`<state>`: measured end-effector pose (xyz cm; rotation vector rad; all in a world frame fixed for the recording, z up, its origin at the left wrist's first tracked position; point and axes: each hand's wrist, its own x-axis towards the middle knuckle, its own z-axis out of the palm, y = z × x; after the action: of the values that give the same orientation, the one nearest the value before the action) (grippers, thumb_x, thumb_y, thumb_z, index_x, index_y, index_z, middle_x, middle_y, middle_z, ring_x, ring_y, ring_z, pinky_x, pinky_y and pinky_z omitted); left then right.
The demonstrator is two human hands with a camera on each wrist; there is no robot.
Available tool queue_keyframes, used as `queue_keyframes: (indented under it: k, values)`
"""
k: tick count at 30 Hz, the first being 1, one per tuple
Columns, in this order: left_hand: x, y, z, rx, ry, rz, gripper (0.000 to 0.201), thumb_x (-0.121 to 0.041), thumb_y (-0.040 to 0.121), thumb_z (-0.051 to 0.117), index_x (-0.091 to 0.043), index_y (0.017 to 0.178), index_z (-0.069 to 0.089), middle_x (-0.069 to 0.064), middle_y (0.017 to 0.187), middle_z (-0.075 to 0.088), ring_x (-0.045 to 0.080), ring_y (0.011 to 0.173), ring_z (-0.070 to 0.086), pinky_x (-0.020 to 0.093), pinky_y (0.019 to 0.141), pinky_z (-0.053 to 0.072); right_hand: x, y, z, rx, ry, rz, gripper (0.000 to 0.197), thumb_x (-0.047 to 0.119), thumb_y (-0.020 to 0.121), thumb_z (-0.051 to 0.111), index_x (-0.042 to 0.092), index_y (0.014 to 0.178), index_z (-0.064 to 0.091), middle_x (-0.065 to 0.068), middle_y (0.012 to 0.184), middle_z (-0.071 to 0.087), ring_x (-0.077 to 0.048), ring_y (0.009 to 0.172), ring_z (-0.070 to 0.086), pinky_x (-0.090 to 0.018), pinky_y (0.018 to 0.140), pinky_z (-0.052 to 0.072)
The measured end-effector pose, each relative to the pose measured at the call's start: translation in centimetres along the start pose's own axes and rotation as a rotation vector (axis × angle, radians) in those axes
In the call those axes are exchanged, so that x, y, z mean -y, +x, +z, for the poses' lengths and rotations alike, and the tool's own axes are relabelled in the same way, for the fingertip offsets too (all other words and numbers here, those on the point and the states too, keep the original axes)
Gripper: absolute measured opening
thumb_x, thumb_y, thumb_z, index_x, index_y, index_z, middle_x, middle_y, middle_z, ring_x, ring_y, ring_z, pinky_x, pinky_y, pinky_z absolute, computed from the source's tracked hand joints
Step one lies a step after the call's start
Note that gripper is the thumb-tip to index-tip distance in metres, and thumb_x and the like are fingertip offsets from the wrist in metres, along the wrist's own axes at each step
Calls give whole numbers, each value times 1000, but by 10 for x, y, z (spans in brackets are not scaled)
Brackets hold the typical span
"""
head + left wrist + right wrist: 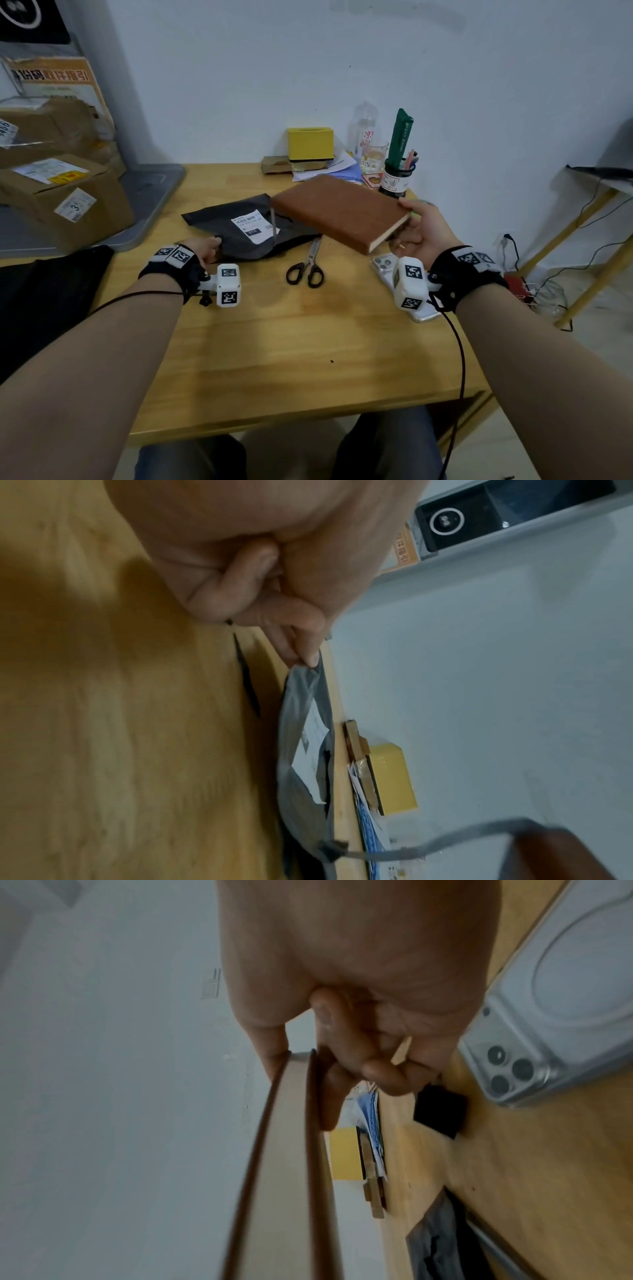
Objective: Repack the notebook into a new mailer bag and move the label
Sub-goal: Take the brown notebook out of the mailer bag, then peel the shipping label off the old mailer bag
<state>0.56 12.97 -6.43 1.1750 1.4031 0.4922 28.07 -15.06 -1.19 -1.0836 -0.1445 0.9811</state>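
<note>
Wooden table (308, 342): one notebook (342, 210) in right hand (423, 233), one mailer bag (239, 229), one scissors (306, 267).

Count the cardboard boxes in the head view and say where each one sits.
2 clearly: a front cardboard box on the grey tray left of the table, and a rear cardboard box stacked behind it by the wall. More may be hidden behind them.
</note>
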Motion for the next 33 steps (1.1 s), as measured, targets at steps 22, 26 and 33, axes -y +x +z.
queue_keyframes:
  k: [22,26,33]
  values:
    - [-25,30,5,-181,203,4,35,-15,87,73,-10,65,46,5,58,39,20,48,34,26,51,31,-6,139,57,-299,26,43,27,27,106,51,7,88,50,-5,66,36,-12,20,31,-10,28,30]
    - [-27,41,11,-189,170,9,29,-9,84,75,-8,68,51,6,57,43,21,49,37,27,52,32,-13,151,61,-327,86,95,21,22,106,52,7,92,50,0,67,34,-9,49,32,-17,34,38]
    - [-30,36,16,-141,148,59,28,-23,82,79,-9,94,57,4,65,44,19,55,40,28,51,33,-16,137,77,-210,187,85,21,8,103,44,2,120,35,-15,90,48,-20,67,51,-32,62,56]
